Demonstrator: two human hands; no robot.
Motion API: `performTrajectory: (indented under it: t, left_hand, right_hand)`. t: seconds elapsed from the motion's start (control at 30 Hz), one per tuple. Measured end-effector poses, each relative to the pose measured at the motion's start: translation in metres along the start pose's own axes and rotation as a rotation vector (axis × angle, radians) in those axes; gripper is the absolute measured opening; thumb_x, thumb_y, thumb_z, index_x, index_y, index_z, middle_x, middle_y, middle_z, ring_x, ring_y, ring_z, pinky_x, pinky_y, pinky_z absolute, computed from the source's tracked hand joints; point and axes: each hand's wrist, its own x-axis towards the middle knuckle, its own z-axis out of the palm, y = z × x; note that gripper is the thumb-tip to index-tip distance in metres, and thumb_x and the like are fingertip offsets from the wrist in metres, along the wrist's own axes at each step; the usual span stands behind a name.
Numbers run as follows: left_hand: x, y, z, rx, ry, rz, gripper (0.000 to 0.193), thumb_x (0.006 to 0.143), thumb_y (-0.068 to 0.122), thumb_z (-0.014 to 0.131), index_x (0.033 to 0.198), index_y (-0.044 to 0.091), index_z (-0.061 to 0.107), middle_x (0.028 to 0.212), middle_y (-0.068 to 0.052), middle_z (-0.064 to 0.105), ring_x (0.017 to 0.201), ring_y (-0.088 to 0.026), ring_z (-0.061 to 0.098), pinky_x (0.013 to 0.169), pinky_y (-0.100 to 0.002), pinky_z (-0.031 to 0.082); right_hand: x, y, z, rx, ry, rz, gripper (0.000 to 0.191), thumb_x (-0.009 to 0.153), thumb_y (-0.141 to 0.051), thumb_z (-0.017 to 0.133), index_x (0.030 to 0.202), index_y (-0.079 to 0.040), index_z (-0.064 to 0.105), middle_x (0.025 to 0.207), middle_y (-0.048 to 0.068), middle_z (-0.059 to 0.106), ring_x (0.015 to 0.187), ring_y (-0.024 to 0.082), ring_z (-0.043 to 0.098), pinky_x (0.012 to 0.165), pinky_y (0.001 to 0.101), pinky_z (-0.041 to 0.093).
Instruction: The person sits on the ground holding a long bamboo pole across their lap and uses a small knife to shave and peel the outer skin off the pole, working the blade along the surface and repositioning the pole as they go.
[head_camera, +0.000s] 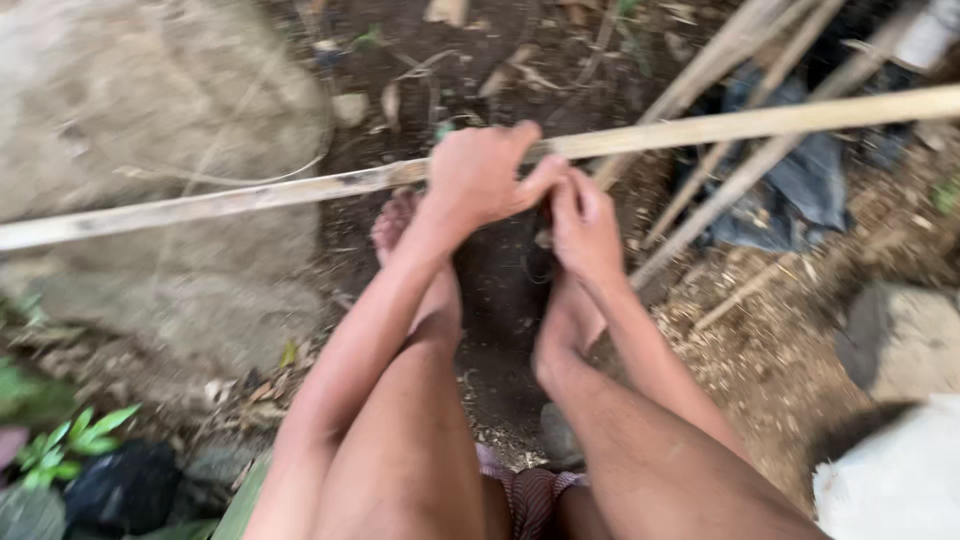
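Note:
A long pale bamboo strip (250, 198) runs across the view from the left edge to the upper right. My left hand (480, 172) is wrapped around it near the middle. My right hand (585, 225) sits just right of the left one, below the strip, fingers curled near my left thumb; whether it holds anything is hidden by blur. My bare legs and feet (400, 225) reach out under the strip onto dark soil.
A large grey rock (140, 110) fills the upper left. Several more bamboo strips (720, 190) lean at the upper right over a dark sheet (800, 190). A stone (900, 335) lies at the right, green leaves (70, 440) at the lower left.

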Motion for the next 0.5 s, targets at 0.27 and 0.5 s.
performTrajectory:
  t: [0.27,0.5]
  left_hand:
    - [0.007,0.0,-0.016,-0.091,-0.048,-0.14,0.06,0.083,0.068,0.06,0.09,0.01,0.075,0.064,-0.018,0.07,0.062,-0.038,0.071,0.058,-0.051,0.056]
    - [0.011,-0.007,-0.023,-0.145,-0.17,-0.15,0.062,0.082,0.071,0.059,0.088,0.013,0.081,0.078,-0.017,0.075,0.08,-0.038,0.074,0.074,-0.048,0.059]
  right_hand:
    - [0.001,-0.002,0.007,0.167,-0.065,0.22,0.032,0.112,-0.032,0.047,0.099,-0.005,0.058,0.072,0.0,0.054,0.051,0.008,0.045,0.043,0.0242,0.038]
    - [0.003,0.001,0.003,0.3,-0.127,0.289,0.029,0.111,-0.034,0.05,0.103,-0.007,0.055,0.081,0.004,0.058,0.056,0.007,0.047,0.044,0.0233,0.038]
